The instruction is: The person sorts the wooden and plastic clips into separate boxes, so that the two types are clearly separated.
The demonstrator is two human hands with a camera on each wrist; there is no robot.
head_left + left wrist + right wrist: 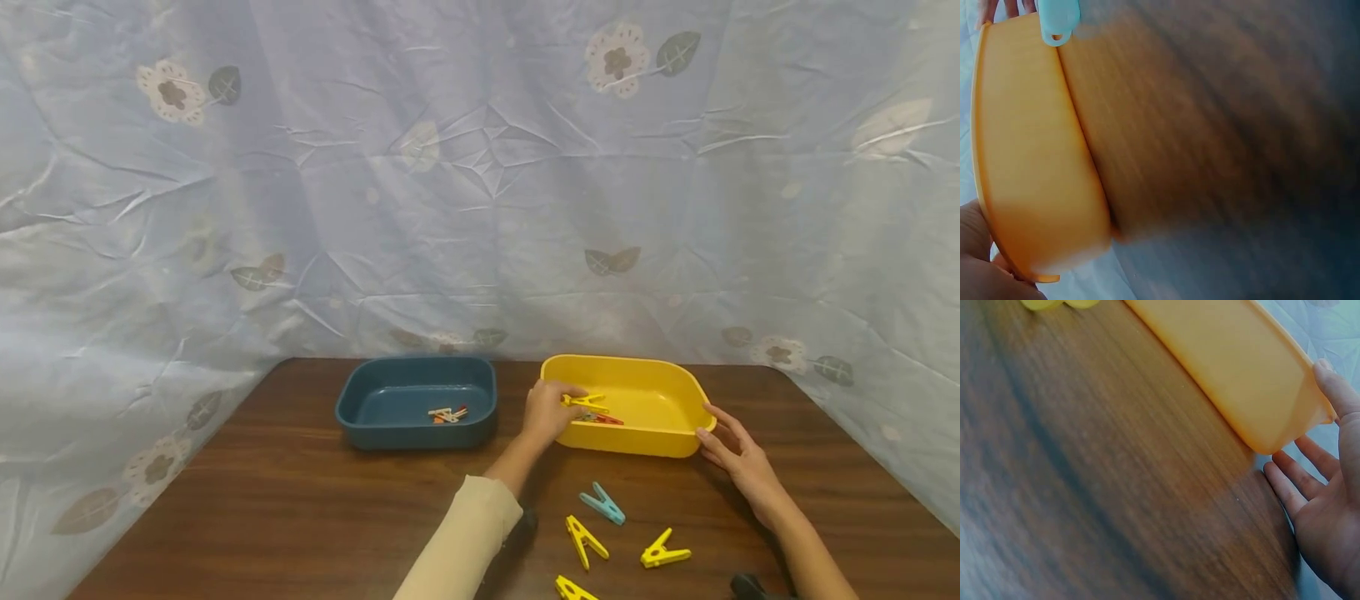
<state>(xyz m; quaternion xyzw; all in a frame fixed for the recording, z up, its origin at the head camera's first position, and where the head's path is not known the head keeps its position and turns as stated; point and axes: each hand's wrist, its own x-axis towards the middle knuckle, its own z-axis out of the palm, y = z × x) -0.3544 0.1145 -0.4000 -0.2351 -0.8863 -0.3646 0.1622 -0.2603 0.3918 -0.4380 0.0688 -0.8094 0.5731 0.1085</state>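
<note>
At the left end of a yellow bin (630, 442), my left hand (546, 410) reaches over the rim and pinches a yellow clothespin (594, 405) by one end. Beneath it inside the bin lies a red clothespin (609, 420), partly hidden. The left wrist view shows the left hand (985, 265) at the rim, its fingertips hidden behind the wall. My right hand (742, 467) holds the bin's right corner; in the right wrist view its thumb (1333, 381) lies on the rim, with the fingers on the far side.
A blue bin (416, 437) with several small clothespins (447, 415) stands to the left. On the brown table (300, 500) lie a light blue clothespin (603, 505) and yellow clothespins (587, 540) near the front. A flowered cloth (450, 208) hangs behind.
</note>
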